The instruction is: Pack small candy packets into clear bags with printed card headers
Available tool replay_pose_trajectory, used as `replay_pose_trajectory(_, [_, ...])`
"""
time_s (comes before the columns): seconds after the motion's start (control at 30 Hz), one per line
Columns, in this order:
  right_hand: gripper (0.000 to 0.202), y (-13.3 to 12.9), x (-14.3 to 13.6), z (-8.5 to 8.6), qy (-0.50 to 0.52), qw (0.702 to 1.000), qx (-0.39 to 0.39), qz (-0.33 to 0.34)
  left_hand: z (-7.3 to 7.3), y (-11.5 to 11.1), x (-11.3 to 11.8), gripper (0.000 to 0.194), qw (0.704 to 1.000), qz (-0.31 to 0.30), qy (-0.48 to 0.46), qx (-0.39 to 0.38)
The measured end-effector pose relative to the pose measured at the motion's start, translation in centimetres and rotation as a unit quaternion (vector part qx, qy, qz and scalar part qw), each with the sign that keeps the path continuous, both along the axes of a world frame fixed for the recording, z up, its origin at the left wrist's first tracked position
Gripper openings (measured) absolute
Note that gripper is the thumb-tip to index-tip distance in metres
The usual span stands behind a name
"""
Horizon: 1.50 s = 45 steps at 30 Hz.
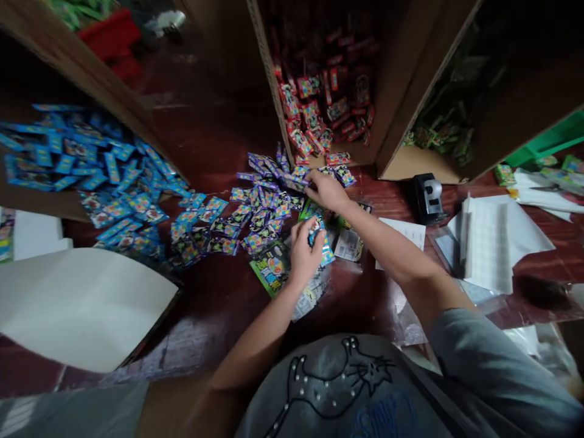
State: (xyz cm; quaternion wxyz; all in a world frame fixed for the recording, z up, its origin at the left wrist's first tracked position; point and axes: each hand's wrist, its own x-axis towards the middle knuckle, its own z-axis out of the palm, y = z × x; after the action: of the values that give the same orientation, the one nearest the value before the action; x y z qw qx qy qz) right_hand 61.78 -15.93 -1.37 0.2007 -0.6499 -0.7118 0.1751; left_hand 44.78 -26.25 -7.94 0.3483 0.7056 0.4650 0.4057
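Observation:
My left hand (306, 249) is closed around blue candy packets (326, 254), just above a printed plastic bag (272, 267) with a green edge. Farther forward, my right hand (326, 193) pinches a purple candy packet (295, 182) at the right end of a loose heap of purple packets (264, 204). Fingers hide part of what each hand holds. To the right of my left hand lies another printed bag (350, 244), partly under my right forearm.
Blue packets (91, 158) spill from a box on the left. Red packets (314, 115) fill the cardboard box (401, 79) ahead. A black tape dispenser (427, 198) and white papers (490, 243) lie at right. A large pale sheet (82, 304) covers the near left.

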Motion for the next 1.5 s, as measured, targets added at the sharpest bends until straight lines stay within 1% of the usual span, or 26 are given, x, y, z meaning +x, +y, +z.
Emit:
replay_pose_trajectory(0.07, [0.032,-3.4,2.0,0.9,-0.040,0.997,0.070,-0.005,-0.1,0.4,-0.7,0.053,0.999,-0.025,0.028,0.013])
replay_pose_trajectory(0.13, [0.029,-8.5,3.9,1.5,-0.139,0.978,0.152,-0.015,-0.1,0.6,-1.2,0.066,0.996,-0.050,0.067,0.025])
replay_pose_trajectory(0.17, [0.027,-11.2,4.5,1.5,-0.192,0.968,0.161,0.000,0.0,0.6,-1.4,0.072,0.994,-0.061,0.090,0.029])
replay_pose_trajectory(0.23, [0.023,-16.5,5.3,0.9,-0.216,0.965,0.142,0.030,0.1,0.9,-1.4,0.080,0.986,-0.083,0.137,0.043])
replay_pose_trajectory(0.27, [0.023,-18.6,5.4,0.4,-0.222,0.966,0.121,0.054,0.2,1.1,-1.3,0.083,0.981,-0.093,0.159,0.054])
replay_pose_trajectory(0.33, [0.025,-21.3,5.9,-0.8,-0.208,0.972,0.064,0.091,0.5,1.8,-1.2,0.088,0.970,-0.112,0.202,0.078])
replay_pose_trajectory(0.37, [0.039,-22.0,6.3,-1.3,-0.192,0.976,0.034,0.097,0.8,2.4,-1.1,0.091,0.963,-0.122,0.224,0.089])
replay_pose_trajectory(0.47, [0.107,-21.6,7.9,-2.2,-0.119,0.990,-0.032,0.066,2.3,3.7,-1.1,0.093,0.938,-0.165,0.285,0.105])
replay_pose_trajectory(0.5, [0.122,-21.0,8.4,-2.3,-0.099,0.992,-0.049,0.056,3.0,3.9,-1.2,0.091,0.933,-0.173,0.297,0.111])
replay_pose_trajectory(0.53, [0.129,-20.5,8.8,-2.5,-0.086,0.993,-0.068,0.052,3.9,3.6,-1.2,0.089,0.929,-0.174,0.302,0.121])
replay_pose_trajectory(0.57, [0.132,-20.0,8.9,-2.5,-0.078,0.992,-0.085,0.055,4.7,3.1,-1.4,0.089,0.928,-0.169,0.301,0.137])
replay_pose_trajectory(0.6, [0.129,-19.7,8.9,-2.6,-0.073,0.991,-0.095,0.058,5.6,2.1,-1.5,0.092,0.929,-0.164,0.295,0.155])
replay_pose_trajectory(0.67, [0.120,-19.8,8.3,-2.6,-0.065,0.993,-0.081,0.064,6.7,-1.0,-1.8,0.103,0.926,-0.167,0.282,0.186])
replay_pose_trajectory(0.73, [0.114,-21.2,7.3,-2.7,-0.043,0.996,-0.031,0.069,6.8,-4.8,-2.1,0.107,0.920,-0.192,0.284,0.190])
replay_pose_trajectory(0.77, [0.115,-22.4,6.9,-2.8,-0.028,0.997,-0.008,0.072,6.4,-6.6,-2.1,0.105,0.916,-0.206,0.292,0.182])
replay_pose_trajectory(0.83, [0.117,-25.2,6.1,-3.3,0.001,0.997,0.014,0.082,5.0,-9.6,-2.1,0.102,0.909,-0.224,0.316,0.154])
replay_pose_trajectory(0.9, [0.120,-28.1,5.6,-4.1,0.015,0.996,0.005,0.087,3.5,-11.2,-2.2,0.107,0.899,-0.238,0.347,0.119])
replay_pose_trajectory(0.97, [0.123,-30.6,5.5,-4.9,0.018,0.997,-0.011,0.075,2.5,-11.8,-2.3,0.117,0.884,-0.265,0.375,0.091])
replay_pose_trajectory(1.03, [0.124,-32.5,5.7,-5.2,0.009,0.998,-0.023,0.049,2.3,-11.6,-2.6,0.118,0.868,-0.298,0.389,0.074])
replay_pose_trajectory(1.1, [0.116,-33.7,5.6,-4.9,-0.022,0.999,-0.043,0.025,2.5,-11.4,-2.9,0.111,0.860,-0.318,0.394,0.064])
replay_pose_trajectory(1.13, [0.105,-34.0,5.3,-4.6,-0.044,0.997,-0.057,0.007,2.7,-11.3,-3.0,0.108,0.858,-0.321,0.396,0.060])
replay_pose_trajectory(1.2, [0.080,-34.1,4.2,-4.0,-0.094,0.988,-0.099,-0.066,2.9,-11.4,-2.9,0.103,0.859,-0.319,0.397,0.056])
replay_pose_trajectory(1.3, [0.067,-33.8,1.4,-3.5,-0.131,0.949,-0.187,-0.219,2.7,-12.1,-2.4,0.100,0.862,-0.309,0.396,0.067])
replay_pose_trajectory(1.37, [0.056,-33.7,-0.3,-3.5,-0.112,0.927,-0.230,-0.274,2.4,-12.6,-2.2,0.099,0.867,-0.293,0.395,0.081])
replay_pose_trajectory(1.43, [0.041,-34.2,-1.0,-3.7,-0.057,0.929,-0.237,-0.277,2.2,-12.9,-2.4,0.103,0.873,-0.281,0.388,0.093])
replay_pose_trajectory(1.5, [0.037,-35.1,-0.3,-3.9,0.016,0.949,-0.208,-0.237,2.2,-13.0,-2.8,0.105,0.874,-0.287,0.380,0.099])
